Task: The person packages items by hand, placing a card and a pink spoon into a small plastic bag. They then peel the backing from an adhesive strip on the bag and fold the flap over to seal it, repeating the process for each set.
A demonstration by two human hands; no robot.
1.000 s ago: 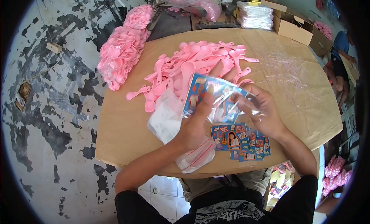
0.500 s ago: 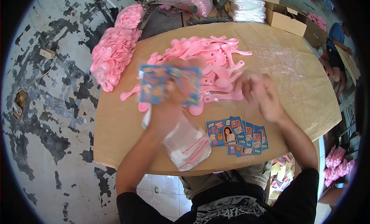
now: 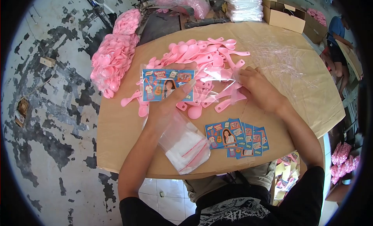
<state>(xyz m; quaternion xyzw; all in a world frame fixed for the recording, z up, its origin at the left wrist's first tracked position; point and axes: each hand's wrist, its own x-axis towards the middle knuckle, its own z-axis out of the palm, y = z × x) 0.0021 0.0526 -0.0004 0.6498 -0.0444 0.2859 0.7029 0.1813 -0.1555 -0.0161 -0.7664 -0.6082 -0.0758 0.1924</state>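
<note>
Blue card (image 3: 158, 85), centre-left of frame, inside clear bag (image 3: 213, 92) — left hand (image 3: 165, 104) pinching both, right hand (image 3: 257, 88) pinching bag's other end. Best held taut, card flat, grip light.

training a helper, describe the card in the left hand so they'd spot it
On the brown table, find the heap of pink spoons. At its left side, the left hand holds a blue picture card. Unlike the fanned cards nearer the person, it's up off the table.

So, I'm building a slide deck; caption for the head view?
Left hand on a blue card, right hand on clear plastic, pink spoons beyond.
</note>
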